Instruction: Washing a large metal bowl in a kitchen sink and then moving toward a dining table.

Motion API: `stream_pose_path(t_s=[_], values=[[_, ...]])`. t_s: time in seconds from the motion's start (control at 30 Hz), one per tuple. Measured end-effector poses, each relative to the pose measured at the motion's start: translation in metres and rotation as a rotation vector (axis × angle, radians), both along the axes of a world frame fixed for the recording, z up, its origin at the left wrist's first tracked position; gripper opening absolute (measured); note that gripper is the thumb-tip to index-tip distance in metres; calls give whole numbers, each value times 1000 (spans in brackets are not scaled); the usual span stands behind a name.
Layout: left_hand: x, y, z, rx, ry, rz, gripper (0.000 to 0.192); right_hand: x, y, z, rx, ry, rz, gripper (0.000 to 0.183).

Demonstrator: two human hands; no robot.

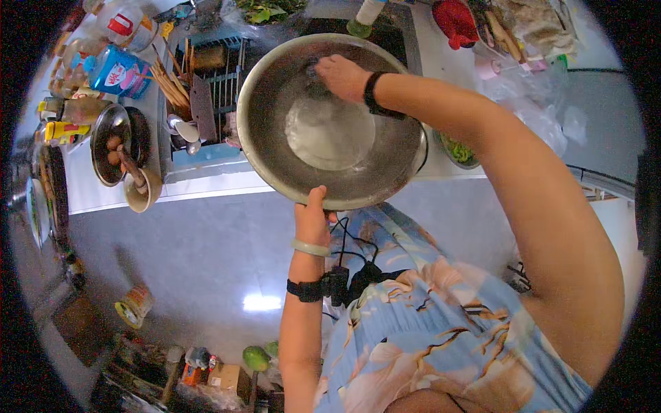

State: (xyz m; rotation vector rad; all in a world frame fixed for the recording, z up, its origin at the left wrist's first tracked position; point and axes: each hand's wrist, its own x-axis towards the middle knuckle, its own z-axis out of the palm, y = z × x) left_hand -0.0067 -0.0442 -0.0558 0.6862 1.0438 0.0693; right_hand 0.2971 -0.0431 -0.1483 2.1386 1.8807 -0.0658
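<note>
A large metal basin is tilted toward me over the counter edge and sink, a thin layer of cloudy liquid at its bottom. With the thumb over the near rim and the fingers underneath, my left hand grips it. My right hand reaches inside against the far wall, its fingers curled over a small dark scrubber, mostly hidden by the hand. A loop handle hangs at the basin's right side.
Left of the basin are a dish rack, chopsticks, spoons, a blue detergent bottle, a bowl of eggs and a mortar. A dish of green vegetables and plastic bags lie right.
</note>
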Motion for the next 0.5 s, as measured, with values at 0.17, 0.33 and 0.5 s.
stream_pose_path(t_s=[0.17,0.33,0.5], values=[[3,0,-3,-36,14,33,19,-11,-81,-7,-268,208,68,20],[3,0,-3,-7,-32,13,24,-92,-78,75,-547,708,298,37],[1,-3,-6,-6,-46,2,23,-132,-36,47,-255,737,436,42]])
